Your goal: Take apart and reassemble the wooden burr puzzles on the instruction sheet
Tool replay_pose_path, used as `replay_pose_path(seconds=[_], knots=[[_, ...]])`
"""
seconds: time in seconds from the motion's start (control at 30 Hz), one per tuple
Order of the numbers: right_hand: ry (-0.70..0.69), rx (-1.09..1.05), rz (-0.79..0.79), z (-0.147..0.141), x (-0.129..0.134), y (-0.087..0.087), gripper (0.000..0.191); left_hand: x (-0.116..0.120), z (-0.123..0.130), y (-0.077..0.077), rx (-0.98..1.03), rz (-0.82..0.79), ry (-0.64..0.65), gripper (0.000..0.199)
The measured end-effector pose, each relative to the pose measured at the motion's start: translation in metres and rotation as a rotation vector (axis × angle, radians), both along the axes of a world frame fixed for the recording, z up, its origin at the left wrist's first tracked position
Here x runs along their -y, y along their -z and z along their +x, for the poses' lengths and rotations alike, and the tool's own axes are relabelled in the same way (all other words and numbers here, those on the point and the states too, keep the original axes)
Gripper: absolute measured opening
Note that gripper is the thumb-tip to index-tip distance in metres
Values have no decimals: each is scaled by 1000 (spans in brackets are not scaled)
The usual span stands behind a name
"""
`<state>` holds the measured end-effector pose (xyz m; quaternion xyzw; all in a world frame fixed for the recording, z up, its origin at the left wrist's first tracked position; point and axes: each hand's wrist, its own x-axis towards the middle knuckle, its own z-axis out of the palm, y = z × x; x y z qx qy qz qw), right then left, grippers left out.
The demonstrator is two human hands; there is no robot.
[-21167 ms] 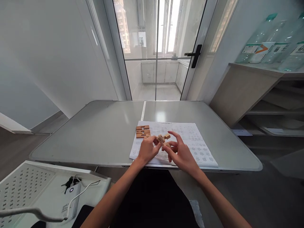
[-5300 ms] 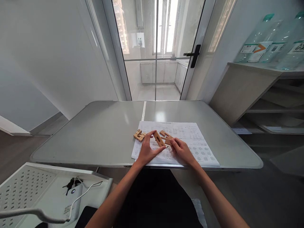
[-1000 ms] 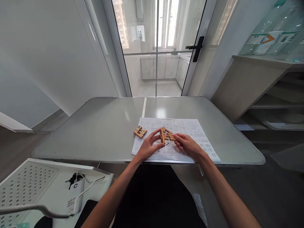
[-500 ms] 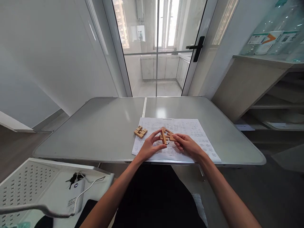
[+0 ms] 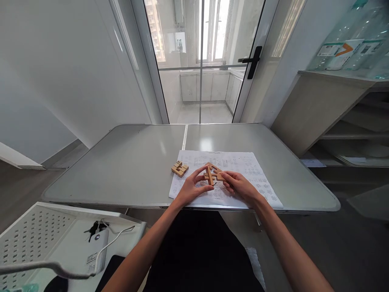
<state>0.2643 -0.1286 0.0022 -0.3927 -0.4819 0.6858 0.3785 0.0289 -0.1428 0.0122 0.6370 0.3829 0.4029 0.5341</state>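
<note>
Between my two hands is a wooden puzzle made of notched, interlocking flat pieces. My left hand is closed on an upright piece, thumb at its lower end and fingertips at its upper end. With thumb and fingers, my right hand pinches the right end of a slotted piece that reaches across to the upright one. A second wooden puzzle, a blocky one with grooves, lies to the left of my left hand. Beneath both hands is a printed paper sheet with rows of line drawings.
The grey folding table has a seam across its middle. At lower left, a white perforated cart holds keys, a white power bank and a cable. Shelves with large clear bottles stand at right, and a glass door is ahead.
Hardly anything differs. Both hands keep the same grip, and the slotted piece has shifted very slightly to the left against the upright one.
</note>
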Motion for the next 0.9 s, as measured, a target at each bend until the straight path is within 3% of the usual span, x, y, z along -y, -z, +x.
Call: replay_pose_path(seconds=[0.67,0.9], knots=[[-84,134,145,-7,3,-1,50,1,4,2,-52,29,62,89],[-98,106,120,-6,1,0,48,2,5,1,-66,96,62,90]])
